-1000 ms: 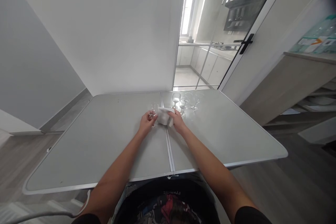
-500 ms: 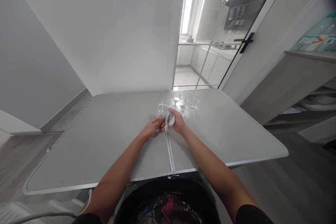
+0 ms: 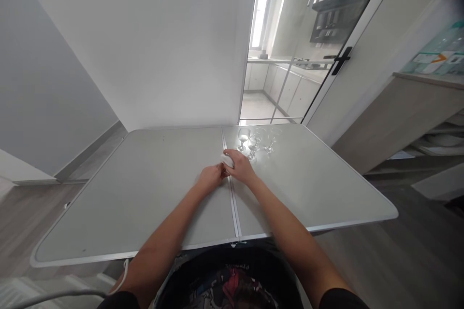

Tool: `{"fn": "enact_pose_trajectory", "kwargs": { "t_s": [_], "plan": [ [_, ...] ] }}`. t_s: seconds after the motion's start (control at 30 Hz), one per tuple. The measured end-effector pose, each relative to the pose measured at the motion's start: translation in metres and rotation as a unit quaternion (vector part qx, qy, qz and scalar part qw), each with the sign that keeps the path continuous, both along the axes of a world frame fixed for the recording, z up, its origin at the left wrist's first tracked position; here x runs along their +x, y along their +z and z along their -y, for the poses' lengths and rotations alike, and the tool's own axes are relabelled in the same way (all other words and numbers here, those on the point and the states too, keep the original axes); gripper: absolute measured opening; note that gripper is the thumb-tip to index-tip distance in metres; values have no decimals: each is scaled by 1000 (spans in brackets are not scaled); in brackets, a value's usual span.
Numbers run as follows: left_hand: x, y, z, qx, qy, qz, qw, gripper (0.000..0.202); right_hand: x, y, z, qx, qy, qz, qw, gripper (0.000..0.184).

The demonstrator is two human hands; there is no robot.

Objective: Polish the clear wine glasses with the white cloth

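Observation:
My left hand point(image 3: 210, 178) is closed around the stem of a wine glass above the middle of the table; the fingers now hide most of that glass. Pressed against its bowl is a white cloth point(image 3: 227, 160), gripped in my right hand point(image 3: 241, 166). Both hands meet, fingertips almost touching. Just beyond my right hand, clear stemmed glasses stand upright on the table: one wine glass point(image 3: 244, 137) at the back left, another wine glass point(image 3: 253, 145) beside it, and a fainter glass point(image 3: 269, 144) to the right.
The pale folding table point(image 3: 145, 193) has a metal seam point(image 3: 235, 210) down its middle and a metal rim. Behind it are a white wall point(image 3: 181, 48) and a glazed door with a black handle point(image 3: 341, 60). A shelf point(image 3: 427, 79) at the right holds plastic bottles point(image 3: 437, 58).
My right hand has come left and over the glass, folding the cloth around its bowl. The bowl showed before and is now covered. My left hand stays at the stem.

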State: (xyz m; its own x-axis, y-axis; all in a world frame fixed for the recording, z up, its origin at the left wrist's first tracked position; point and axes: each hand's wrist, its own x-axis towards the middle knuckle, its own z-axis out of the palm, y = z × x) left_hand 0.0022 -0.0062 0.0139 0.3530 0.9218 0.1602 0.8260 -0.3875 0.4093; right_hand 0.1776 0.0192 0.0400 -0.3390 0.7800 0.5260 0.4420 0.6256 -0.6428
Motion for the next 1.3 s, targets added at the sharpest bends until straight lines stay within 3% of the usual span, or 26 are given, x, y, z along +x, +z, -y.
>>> {"fn": "enact_pose_trajectory", "kwargs": {
  "t_s": [0.1, 0.2, 0.27, 0.37, 0.47, 0.67, 0.77, 0.87, 1.03, 1.13, 1.2, 1.3],
  "plan": [
    [3, -4, 1, -2, -6, 35, 999, 14, 3, -5, -9, -172, -15, -175, 969, 27],
    [5, -6, 2, -29, -6, 162, 986, 27, -1, -9, -13, -303, -24, -389, 869, 31],
    [7, -6, 3, -59, -11, 257, 965, 45, -7, -10, -11, -344, 9, -474, 810, 34],
    [10, -6, 4, -98, -22, 373, 923, 56, -19, -12, -4, -346, 40, -523, 778, 37],
    [14, -8, 3, -85, -29, 480, 873, 57, -32, -18, 4, -320, 15, -517, 794, 38],
    [12, -18, -4, -98, 58, 618, 778, 61, -45, -28, 19, -193, 82, -269, 940, 45],
    [6, -19, -6, -98, 82, 641, 757, 65, -47, -27, 22, -114, 121, -157, 974, 51],
    [2, -20, -6, -87, 96, 638, 759, 69, -49, -30, 21, -58, 108, -114, 986, 52],
    [5, -19, -5, -121, 82, 632, 761, 69, -46, -38, 11, -126, 40, -105, 986, 30],
    [7, -16, -8, -126, 78, 619, 771, 66, -38, -37, 4, -177, 39, -154, 971, 24],
    [5, -12, -12, -98, 83, 624, 770, 62, -34, -34, 2, -232, 70, -218, 945, 25],
    [-3, -6, -15, -106, 45, 665, 737, 61, -30, -29, 4, -387, 161, -301, 857, 33]
  ]
}}
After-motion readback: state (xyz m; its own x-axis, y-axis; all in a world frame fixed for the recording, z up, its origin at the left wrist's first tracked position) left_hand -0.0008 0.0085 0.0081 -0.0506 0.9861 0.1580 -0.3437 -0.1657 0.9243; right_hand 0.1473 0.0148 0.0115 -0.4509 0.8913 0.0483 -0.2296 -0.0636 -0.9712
